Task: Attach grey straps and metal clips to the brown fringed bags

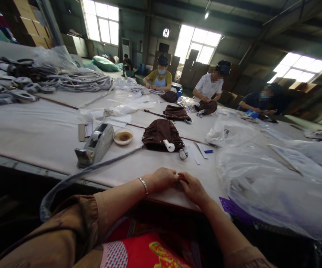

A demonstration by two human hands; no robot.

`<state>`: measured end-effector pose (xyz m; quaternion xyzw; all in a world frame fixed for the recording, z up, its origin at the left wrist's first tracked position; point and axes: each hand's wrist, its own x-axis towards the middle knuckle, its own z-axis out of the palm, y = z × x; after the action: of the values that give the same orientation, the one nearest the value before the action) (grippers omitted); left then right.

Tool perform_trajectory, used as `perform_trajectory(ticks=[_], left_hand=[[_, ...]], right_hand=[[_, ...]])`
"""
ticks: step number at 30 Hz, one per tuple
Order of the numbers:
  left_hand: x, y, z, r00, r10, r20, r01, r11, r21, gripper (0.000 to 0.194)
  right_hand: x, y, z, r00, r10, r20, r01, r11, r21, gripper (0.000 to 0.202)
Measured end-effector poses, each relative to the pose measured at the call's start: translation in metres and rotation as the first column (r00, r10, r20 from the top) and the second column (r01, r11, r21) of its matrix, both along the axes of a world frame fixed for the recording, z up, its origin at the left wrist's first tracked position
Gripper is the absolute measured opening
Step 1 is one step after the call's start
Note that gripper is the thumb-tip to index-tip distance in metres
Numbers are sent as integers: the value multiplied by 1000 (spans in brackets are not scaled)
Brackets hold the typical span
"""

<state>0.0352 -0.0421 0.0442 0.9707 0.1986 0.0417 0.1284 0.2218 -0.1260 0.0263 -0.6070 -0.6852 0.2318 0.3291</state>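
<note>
Just over the near edge of the table (138,169), my left hand (164,178) and my right hand (192,187) meet at the fingertips. Both have curled, pinched fingers; anything between them is too small or hidden to make out. Beyond them lies a dark brown fringed bag (161,131), with a white wrapped piece (169,145) on its front. From its left side a plastic-wrapped strap (94,167) runs over the table edge. A small wrapped roll (183,153) sits at the bag's right corner, beside white paper strips (197,152) and a blue item (208,151).
Left of the bag stand a grey tape dispenser (97,143) and a shallow bowl (123,142) with brown contents. Clear plastic bags (250,182) spread over the right side. Coiled wrapped straps (79,82) pile up far left. Another brown bag (176,112) lies farther back, where several co-workers sit.
</note>
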Motion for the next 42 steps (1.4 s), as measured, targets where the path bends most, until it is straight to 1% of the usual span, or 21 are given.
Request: perform_trajectory(ticks=[1, 3, 4, 5, 8, 10, 12, 17, 19, 21, 22, 24, 26, 27, 29, 30, 33, 35, 38, 40, 42], left_hand=[[3, -2, 0, 999, 45, -6, -45, 999, -22, 24], [10, -7, -1, 988, 156, -18, -157, 986, -58, 30], [14, -9, -2, 976, 215, -22, -216, 974, -73, 33], [17, -12, -2, 962, 272, -26, -273, 958, -91, 33], [24, -21, 0, 930, 366, -31, -367, 920, -137, 29], [25, -25, 1, 920, 390, -24, -389, 910, -141, 28], [24, -26, -2, 888, 460, -16, -455, 873, -176, 31], [23, -22, -12, 838, 544, 35, -522, 819, -240, 27], [24, -22, -14, 821, 568, 59, -535, 801, -269, 28], [25, -21, -13, 809, 585, 61, -548, 787, -284, 30], [26, -22, -12, 806, 589, 58, -552, 783, -288, 31], [27, -24, -10, 803, 595, 44, -556, 773, -305, 32], [24, -30, -6, 815, 579, 32, -542, 781, -311, 31], [22, -34, -4, 827, 562, 23, -528, 790, -311, 30], [15, -44, 0, 868, 495, 24, -470, 838, -279, 27], [11, -49, 2, 878, 478, 17, -455, 845, -280, 26], [-1, -54, 8, 901, 431, -44, -427, 868, -253, 37], [-9, -48, 11, 926, 366, -93, -378, 905, -194, 37], [-15, -28, 14, 959, 255, -124, -265, 961, -74, 26], [-16, -14, 14, 969, 214, -121, -219, 975, -30, 22], [-13, -4, 14, 972, 210, -110, -214, 976, -30, 19]], right_hand=[[-2, -4, -1, 996, -94, 8, 94, 995, 19, 27], [-7, -10, -3, 946, -316, 75, 315, 949, 14, 24], [-10, -12, -3, 909, -395, 129, 400, 916, -10, 29], [-14, -12, -2, 884, -431, 181, 446, 894, -49, 37], [-23, -4, 4, 891, -352, 287, 409, 897, -170, 49], [-26, 7, 6, 900, -304, 313, 377, 902, -208, 48], [-25, 20, 3, 915, -270, 301, 349, 903, -252, 45], [-17, 40, -13, 929, -270, 255, 341, 892, -297, 40], [-19, 41, -12, 932, -286, 223, 349, 875, -334, 38], [-24, 40, -5, 931, -323, 168, 364, 850, -380, 32], [-26, 40, 0, 928, -332, 172, 373, 841, -391, 29], [-32, 41, 13, 914, -308, 265, 392, 839, -376, 27], [-35, 42, 23, 888, -229, 399, 376, 860, -344, 31], [-35, 43, 26, 885, -204, 418, 362, 866, -345, 31], [-33, 46, 29, 884, -151, 443, 326, 877, -352, 29], [-31, 47, 28, 882, -122, 455, 307, 882, -358, 27], [-27, 52, 24, 866, -45, 498, 265, 886, -381, 18], [-26, 56, 24, 853, -2, 522, 242, 887, -392, 17], [-28, 62, 26, 832, 40, 554, 220, 892, -395, 18], [-31, 64, 28, 821, 46, 570, 215, 899, -382, 20], [-34, 62, 28, 812, 21, 583, 228, 909, -350, 23]])
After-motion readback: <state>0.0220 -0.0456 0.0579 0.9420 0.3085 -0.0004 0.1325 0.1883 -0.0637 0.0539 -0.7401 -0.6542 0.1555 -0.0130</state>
